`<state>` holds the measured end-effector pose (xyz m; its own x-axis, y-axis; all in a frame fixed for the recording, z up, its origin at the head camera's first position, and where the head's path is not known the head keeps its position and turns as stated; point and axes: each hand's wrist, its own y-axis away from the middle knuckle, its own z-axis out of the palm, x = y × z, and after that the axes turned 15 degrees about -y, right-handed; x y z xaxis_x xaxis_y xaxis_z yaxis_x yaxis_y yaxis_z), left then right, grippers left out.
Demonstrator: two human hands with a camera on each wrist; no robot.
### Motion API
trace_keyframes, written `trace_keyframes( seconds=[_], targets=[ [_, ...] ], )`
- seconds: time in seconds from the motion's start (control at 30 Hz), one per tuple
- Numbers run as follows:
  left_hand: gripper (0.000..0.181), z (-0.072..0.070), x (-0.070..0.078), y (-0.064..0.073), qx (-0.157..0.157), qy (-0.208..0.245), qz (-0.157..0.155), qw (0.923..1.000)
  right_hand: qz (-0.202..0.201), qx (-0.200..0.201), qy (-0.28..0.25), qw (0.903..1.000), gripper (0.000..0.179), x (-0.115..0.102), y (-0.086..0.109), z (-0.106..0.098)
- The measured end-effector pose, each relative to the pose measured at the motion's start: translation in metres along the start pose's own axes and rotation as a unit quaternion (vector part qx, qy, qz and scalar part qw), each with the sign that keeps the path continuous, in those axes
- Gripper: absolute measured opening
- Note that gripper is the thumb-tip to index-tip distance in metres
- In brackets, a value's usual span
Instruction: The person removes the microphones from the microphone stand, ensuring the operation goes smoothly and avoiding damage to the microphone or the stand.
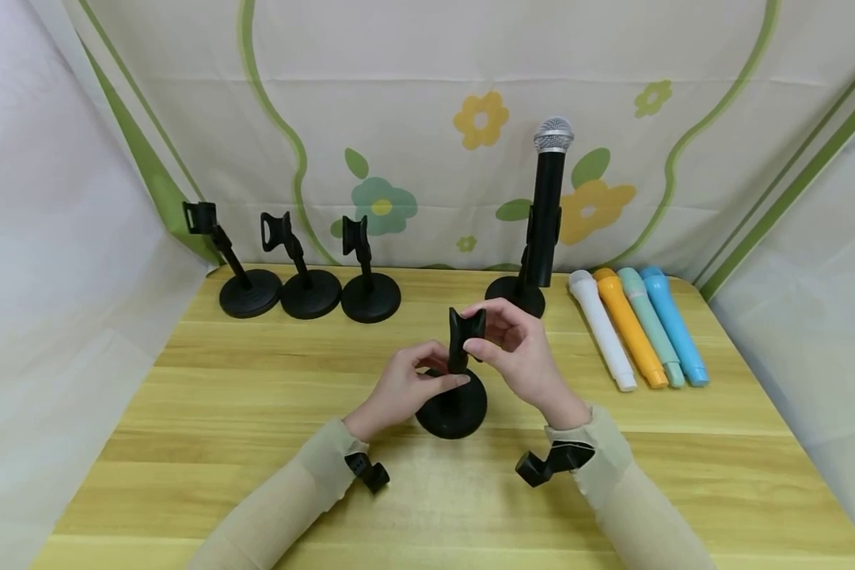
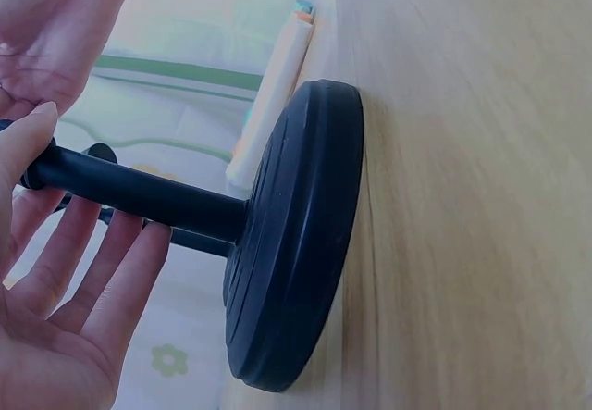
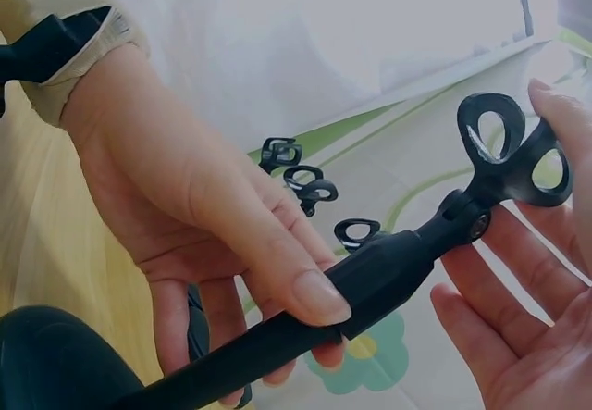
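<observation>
Between both hands is a black desktop microphone stand (image 1: 453,421), its round base (image 2: 301,234) right at the tabletop. My left hand (image 1: 408,388) holds its pole (image 2: 153,188) between thumb and fingers, just below the collar (image 3: 384,276). At the top, my right hand (image 1: 520,348) pinches the two-winged clip (image 3: 507,155) by thumb and fingers. No microphone is in this clip. Behind the right hand, another stand (image 1: 514,297) carries a black microphone (image 1: 547,206) with a silver mesh head, tilted upright.
Three black stands (image 1: 370,299) with bare clips line the back left of the wooden table (image 1: 256,443). At the right lie white (image 1: 603,332), orange (image 1: 630,328), mint (image 1: 651,324) and blue (image 1: 673,324) microphones side by side. A flowered curtain (image 1: 413,119) hangs behind the back edge.
</observation>
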<state>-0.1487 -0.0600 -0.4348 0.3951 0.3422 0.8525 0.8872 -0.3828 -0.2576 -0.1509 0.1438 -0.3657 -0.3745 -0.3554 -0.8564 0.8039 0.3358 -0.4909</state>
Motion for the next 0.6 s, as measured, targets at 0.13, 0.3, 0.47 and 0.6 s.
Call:
trace_keyframes(
  seconds=[0.13, 0.3, 0.47, 0.6],
  targets=[
    [0.015, 0.000, 0.005, 0.000, 0.004, -0.002, -0.011, 0.9999, 0.004, 0.001, 0.004, 1.0000, 0.046, 0.000, 0.000, -0.001],
    [0.013, -0.004, 0.021, 0.002, 0.006, 0.001, -0.013, 0.9999, 0.025, -0.002, 0.003, 0.9997, 0.042, -0.002, 0.000, -0.003],
    [0.012, -0.007, 0.029, 0.003, 0.003, 0.003, -0.013, 0.9999, 0.038, 0.002, 0.002, 0.9993, 0.032, -0.002, 0.004, -0.010],
    [0.012, -0.007, 0.031, 0.004, 0.004, 0.001, -0.023, 0.9997, 0.041, 0.020, 0.009, 0.9989, 0.023, 0.001, 0.010, -0.022]
  ],
)
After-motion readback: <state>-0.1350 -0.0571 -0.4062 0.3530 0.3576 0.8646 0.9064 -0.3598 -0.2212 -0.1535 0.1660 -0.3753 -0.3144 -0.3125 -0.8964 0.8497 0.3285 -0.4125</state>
